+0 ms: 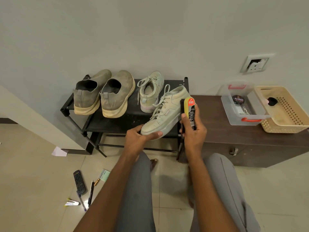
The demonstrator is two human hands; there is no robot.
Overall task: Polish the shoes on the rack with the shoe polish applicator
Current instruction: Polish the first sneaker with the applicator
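Left grip [140,136] pinching pale sneaker [164,113] toe, heel toward wall; right grip [192,131] clasping upright polish applicator [190,111] above black rack's [117,121] right edge.

Both forearms are bare from the lower edge of the view to the wrists, with no sleeve, watch or bracelet on them. The left hand [139,137] and the right hand [192,129] are ungloved and carry no rings, and the nails are cut short. The grey trousers [138,190] at 6 o'clock are plain cloth, with a long straight seam down the right leg. A bare foot [153,162] shows between the knees.
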